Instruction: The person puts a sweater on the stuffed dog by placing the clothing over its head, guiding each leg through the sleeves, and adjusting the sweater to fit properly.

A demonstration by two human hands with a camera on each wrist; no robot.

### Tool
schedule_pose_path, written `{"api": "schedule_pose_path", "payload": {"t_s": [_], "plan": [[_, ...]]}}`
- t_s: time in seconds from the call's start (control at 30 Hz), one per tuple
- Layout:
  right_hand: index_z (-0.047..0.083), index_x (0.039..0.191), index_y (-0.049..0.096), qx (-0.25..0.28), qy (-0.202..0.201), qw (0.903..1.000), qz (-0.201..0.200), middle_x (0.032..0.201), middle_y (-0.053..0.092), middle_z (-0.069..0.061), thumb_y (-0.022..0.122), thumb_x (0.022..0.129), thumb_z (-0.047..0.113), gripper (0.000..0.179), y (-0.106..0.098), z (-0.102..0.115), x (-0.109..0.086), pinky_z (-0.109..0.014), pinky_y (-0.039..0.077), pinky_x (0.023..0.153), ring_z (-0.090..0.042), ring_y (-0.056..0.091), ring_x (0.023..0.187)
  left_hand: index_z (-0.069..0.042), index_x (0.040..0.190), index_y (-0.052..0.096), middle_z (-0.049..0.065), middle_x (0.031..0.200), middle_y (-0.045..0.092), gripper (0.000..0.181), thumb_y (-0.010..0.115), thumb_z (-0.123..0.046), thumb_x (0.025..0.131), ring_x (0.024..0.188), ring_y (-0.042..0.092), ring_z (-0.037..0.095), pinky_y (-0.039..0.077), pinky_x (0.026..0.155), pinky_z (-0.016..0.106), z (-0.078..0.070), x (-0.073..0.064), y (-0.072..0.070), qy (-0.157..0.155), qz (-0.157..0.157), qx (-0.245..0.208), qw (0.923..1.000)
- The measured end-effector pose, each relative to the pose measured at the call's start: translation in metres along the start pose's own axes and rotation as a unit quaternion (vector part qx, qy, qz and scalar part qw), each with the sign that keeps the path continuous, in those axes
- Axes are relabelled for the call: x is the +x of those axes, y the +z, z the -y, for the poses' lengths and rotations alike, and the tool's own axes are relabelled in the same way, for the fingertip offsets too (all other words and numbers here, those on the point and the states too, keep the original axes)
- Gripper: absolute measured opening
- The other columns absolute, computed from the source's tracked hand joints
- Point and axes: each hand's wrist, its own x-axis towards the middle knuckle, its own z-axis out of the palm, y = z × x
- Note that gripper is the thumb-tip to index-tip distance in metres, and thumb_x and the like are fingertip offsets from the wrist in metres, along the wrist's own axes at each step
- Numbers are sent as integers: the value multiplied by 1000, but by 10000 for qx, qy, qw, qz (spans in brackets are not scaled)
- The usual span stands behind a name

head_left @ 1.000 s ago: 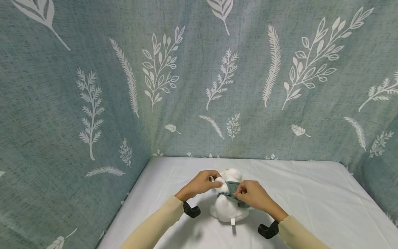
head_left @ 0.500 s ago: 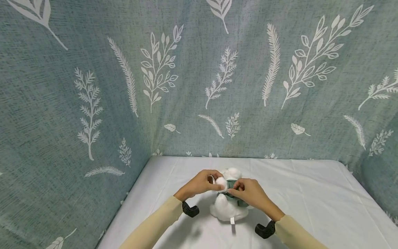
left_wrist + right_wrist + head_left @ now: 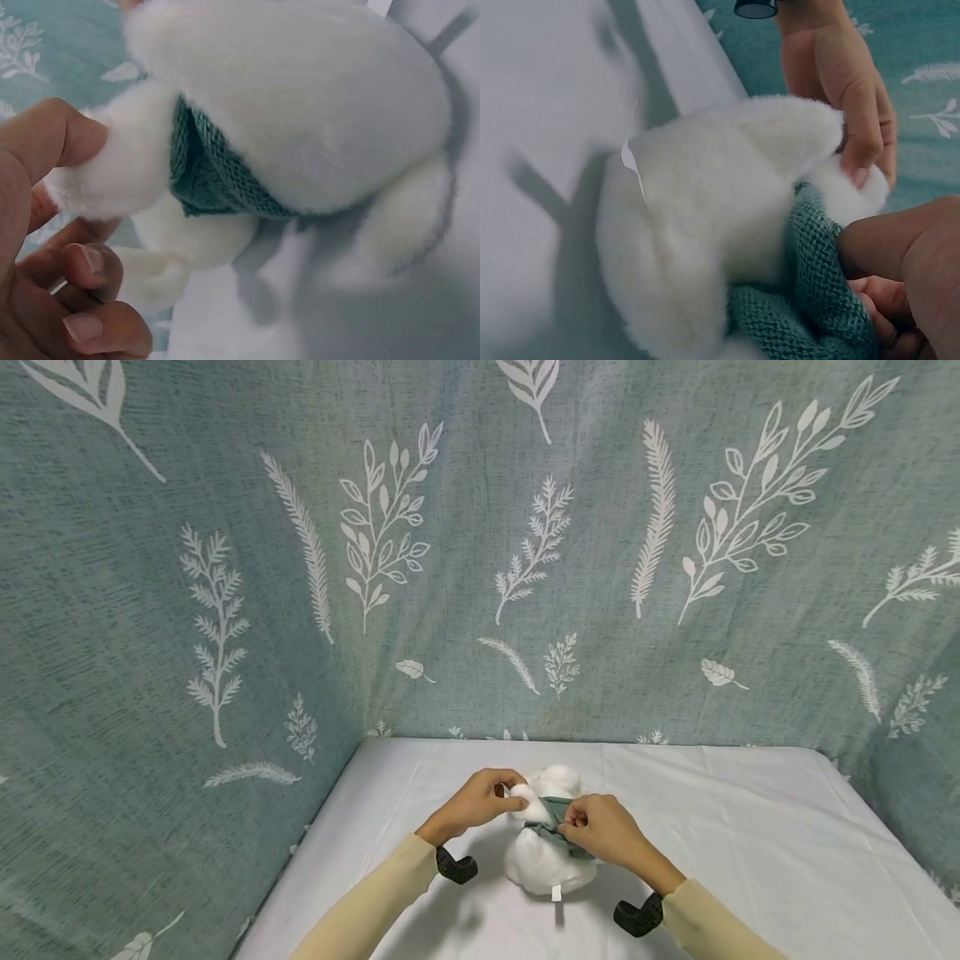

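A white plush toy (image 3: 550, 867) with a green knitted garment (image 3: 821, 292) round its upper body is on the white-covered table. My left hand (image 3: 477, 800) pinches one of its fluffy limbs (image 3: 124, 150) between thumb and fingers, left of the garment. On the other side, my right hand (image 3: 603, 829) pinches the knit at its edge. In the left wrist view the garment's opening (image 3: 202, 176) sits around the base of the held limb. The toy's rounded body bulges toward me, and a small white tag (image 3: 557, 893) sticks out at its near end.
White cloth (image 3: 750, 860) covers the table. Teal fabric with white leaf prints (image 3: 465, 568) hangs behind and on both sides. Each wrist carries a black camera mount (image 3: 639, 916) below the sleeve.
The right hand shifted left over the garment, then back right, drawing the knit with it. The left hand moved slightly left with the limb. More knit shows below the limb now.
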Motion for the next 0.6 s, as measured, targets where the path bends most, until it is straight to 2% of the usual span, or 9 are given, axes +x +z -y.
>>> {"api": "schedule_pose_path", "payload": {"t_s": [0.13, 0.23, 0.37, 0.47, 0.53, 0.6], "plan": [[19, 75, 68, 155, -107, 9998, 104, 61, 50, 12, 76, 93, 20, 20, -2, -2, 0, -24, 39, 55, -3, 43, 52, -21, 107, 73, 0, 99, 65, 10, 71, -23, 97, 82, 58, 25, 48, 73, 35, 3, 0, 0, -289, 239, -282, 9989], [19, 83, 71, 525, 39, 9985, 157, 66, 55, 10, 75, 96, 28, 17, -4, -4, 0, -26, 42, 58, -6, 47, 56, -17, 109, 69, 1, 95, 63, 14, 68, -26, 99, 82, 56, 24, 47, 75, 41, 2, 1, 0, -533, 530, -456, 9961], [19, 88, 73, 1144, 777, 9901, -228, 75, 63, 5, 68, 101, 36, 22, -8, -10, 0, -30, 44, 63, -13, 52, 65, -16, 109, 66, 1, 88, 59, 15, 67, -26, 98, 72, 48, 16, 42, 66, 35, 1, 1, -1, -766, 679, -601, 9929], [16, 93, 74, 1589, 1479, 9744, -578, 83, 66, 0, 63, 104, 37, 27, -11, -17, 0, -34, 43, 69, -19, 53, 73, -16, 103, 63, 1, 79, 54, 13, 66, -27, 97, 65, 45, 15, 36, 58, 29, 2, 1, -2, -870, 665, -705, 9915], [13, 95, 74, 1769, 1863, 9644, -631, 85, 65, -2, 61, 105, 36, 29, -11, -23, -1, -35, 42, 71, -19, 53, 77, -13, 96, 59, 2, 73, 50, 22, 67, -33, 97, 61, 44, 15, 32, 56, 29, 3, 0, -2, -956, 669, -755, 9903], [9, 96, 72, 1973, 2195, 9543, -477, 86, 63, -4, 60, 106, 35, 31, -10, -30, -2, -36, 41, 70, -18, 50, 74, -12, 95, 57, 3, 68, 50, 32, 67, -42, 97, 59, 43, 16, 30, 56, 30, 4, 0, -2, -1021, 730, -770, 9891]]}}
